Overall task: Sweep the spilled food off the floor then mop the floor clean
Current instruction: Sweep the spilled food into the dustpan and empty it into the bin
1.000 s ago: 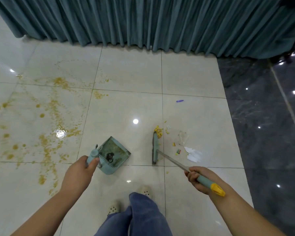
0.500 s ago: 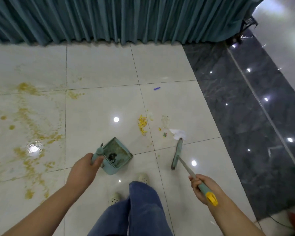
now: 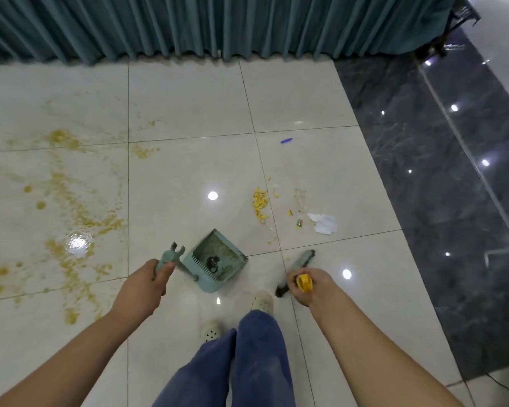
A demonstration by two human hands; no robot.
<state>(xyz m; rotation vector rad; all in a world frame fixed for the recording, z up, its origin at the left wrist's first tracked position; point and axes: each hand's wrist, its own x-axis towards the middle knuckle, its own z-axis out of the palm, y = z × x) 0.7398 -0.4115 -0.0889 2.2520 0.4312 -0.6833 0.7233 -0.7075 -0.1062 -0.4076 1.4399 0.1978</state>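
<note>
Head view: hands (image 3: 141, 284) (image 3: 309, 286) around dustpan handle (image 3: 166, 258), broom (image 3: 297, 267).

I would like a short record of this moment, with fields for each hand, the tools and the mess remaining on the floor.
left hand: grips the dustpan handle
right hand: grips the broom near its yellow end cap
dustpan: left of the broom head, dark debris inside
unswept: yellow food pile, crumpled white paper, small scraps
stains: yellow smears on the floor, left side
</note>
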